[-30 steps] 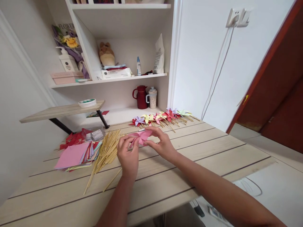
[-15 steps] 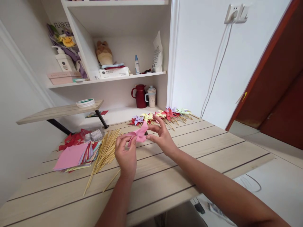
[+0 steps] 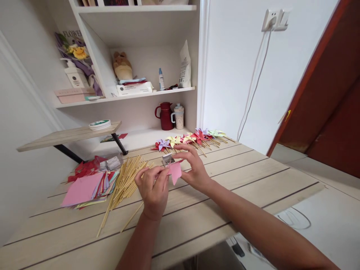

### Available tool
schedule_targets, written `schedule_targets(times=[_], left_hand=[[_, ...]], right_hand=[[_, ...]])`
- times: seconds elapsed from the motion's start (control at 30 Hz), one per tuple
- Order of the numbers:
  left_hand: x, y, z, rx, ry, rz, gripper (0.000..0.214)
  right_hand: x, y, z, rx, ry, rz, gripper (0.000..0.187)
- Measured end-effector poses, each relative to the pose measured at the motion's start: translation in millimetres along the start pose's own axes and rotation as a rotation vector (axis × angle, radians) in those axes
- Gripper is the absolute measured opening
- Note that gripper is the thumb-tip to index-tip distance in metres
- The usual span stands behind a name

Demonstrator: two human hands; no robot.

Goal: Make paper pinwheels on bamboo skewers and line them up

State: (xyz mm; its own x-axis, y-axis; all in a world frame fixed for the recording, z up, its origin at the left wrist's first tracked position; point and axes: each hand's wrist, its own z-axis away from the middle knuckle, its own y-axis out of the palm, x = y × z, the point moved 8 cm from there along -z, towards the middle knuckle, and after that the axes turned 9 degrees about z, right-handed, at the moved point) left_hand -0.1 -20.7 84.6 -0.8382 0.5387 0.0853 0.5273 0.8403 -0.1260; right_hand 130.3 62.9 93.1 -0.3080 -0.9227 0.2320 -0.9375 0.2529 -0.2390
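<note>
Both hands meet over the wooden table (image 3: 239,180) around a pink folded paper pinwheel (image 3: 176,172). My left hand (image 3: 153,187) pinches its left side with fingers closed. My right hand (image 3: 194,167) holds its right side between thumb and fingertips. A small box of pins (image 3: 168,159) lies just behind the paper. Bamboo sticks (image 3: 126,180) lie in a heap left of my left hand, and one loose stick (image 3: 132,216) lies nearer me.
Stacked coloured paper squares (image 3: 84,187) and red scraps (image 3: 84,168) lie at the left. A row of finished pinwheels (image 3: 191,138) lines the table's far edge. Behind stand a red jug (image 3: 165,116), a mug (image 3: 179,116), shelves and a small raised shelf (image 3: 70,133).
The pink paper has turned and come lower between my hands, one flap now hanging down. The pin box behind it has come into sight. Both hands stayed close together.
</note>
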Motion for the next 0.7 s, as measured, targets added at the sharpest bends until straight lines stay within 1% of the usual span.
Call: schedule_targets(times=[0.1, 0.17, 0.3, 0.53, 0.7], left_hand=[[-2.4, 0.8, -0.9, 0.007, 0.010, -0.007, 0.021], [-2.8, 0.7, -1.4, 0.005, 0.007, -0.005, 0.021], [-1.9, -0.7, -3.2, -0.012, -0.013, -0.004, 0.020], [-2.8, -0.9, -5.2, 0.001, -0.011, -0.013, 0.018], [-2.1, 0.1, -3.6, 0.005, -0.011, -0.006, 0.019]], right_hand=[[1.8, -1.7, 0.9, -0.018, -0.025, 0.076, 0.013], [2.3, -2.9, 1.3, -0.027, -0.032, 0.075, 0.010], [3.7, -3.5, 1.6, -0.026, -0.056, 0.048, 0.011], [3.8, -0.7, 1.0, 0.006, -0.062, 0.036, 0.010], [4.7, -1.3, 1.6, 0.004, -0.088, 0.042, 0.018]])
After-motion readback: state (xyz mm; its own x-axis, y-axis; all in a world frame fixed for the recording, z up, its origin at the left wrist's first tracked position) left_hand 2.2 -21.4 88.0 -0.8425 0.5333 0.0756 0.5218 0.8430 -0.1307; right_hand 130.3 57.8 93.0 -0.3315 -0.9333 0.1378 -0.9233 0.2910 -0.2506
